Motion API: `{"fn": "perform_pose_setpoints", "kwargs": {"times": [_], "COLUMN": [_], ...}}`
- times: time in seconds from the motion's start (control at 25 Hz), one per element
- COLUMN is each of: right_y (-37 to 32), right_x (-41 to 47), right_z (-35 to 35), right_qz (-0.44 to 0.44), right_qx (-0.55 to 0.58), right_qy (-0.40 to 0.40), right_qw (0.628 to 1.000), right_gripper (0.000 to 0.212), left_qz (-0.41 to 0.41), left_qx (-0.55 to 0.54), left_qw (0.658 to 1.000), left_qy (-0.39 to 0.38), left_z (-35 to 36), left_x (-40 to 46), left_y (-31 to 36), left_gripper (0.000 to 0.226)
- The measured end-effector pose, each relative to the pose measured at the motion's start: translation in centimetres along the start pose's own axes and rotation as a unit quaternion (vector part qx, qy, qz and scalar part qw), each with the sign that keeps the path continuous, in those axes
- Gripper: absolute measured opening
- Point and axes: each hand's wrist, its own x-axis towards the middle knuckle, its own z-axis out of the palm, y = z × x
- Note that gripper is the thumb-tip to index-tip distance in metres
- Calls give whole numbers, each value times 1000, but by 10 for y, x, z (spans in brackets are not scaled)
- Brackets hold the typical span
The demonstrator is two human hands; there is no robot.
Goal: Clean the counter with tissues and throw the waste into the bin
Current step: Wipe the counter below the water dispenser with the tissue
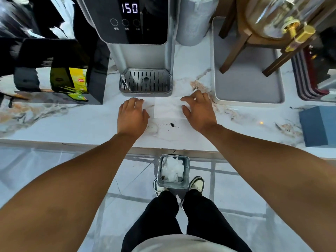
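A white tissue [168, 108] lies flat on the marble counter [91, 124], in front of the water dispenser. My right hand [199, 110] rests on the tissue's right edge with fingers spread. My left hand [131, 115] lies flat on the counter just left of the tissue, fingers apart, holding nothing. Dark crumbs [171, 124] are scattered on the counter just below the tissue, between my wrists. A small metal bin [173, 171] with crumpled white tissues inside stands on the floor below the counter edge, by my feet.
A water dispenser [143, 51] with a drip tray stands right behind the tissue. A black box with tea bags [60, 73] is at the left. A grey tray [249, 80] carrying a wooden stand is at the right, and a blue box [318, 126] at far right.
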Motion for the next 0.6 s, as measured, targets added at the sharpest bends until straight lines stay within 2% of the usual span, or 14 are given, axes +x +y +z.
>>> {"fn": "perform_pose_setpoints", "kwargs": {"times": [0.24,0.6], "right_y": [-8,-5], "right_x": [8,25], "right_z": [11,16], "right_qz": [-42,-20], "right_qx": [57,117], "right_qy": [-96,-64], "right_qw": [993,991], "right_gripper": [37,21], "left_qz": [24,51], "left_qx": [9,18], "left_qw": [1000,998], "left_qy": [-7,-13], "left_z": [11,31], "left_x": [-16,-14], "left_y": [-33,-39], "left_gripper": [42,53]}}
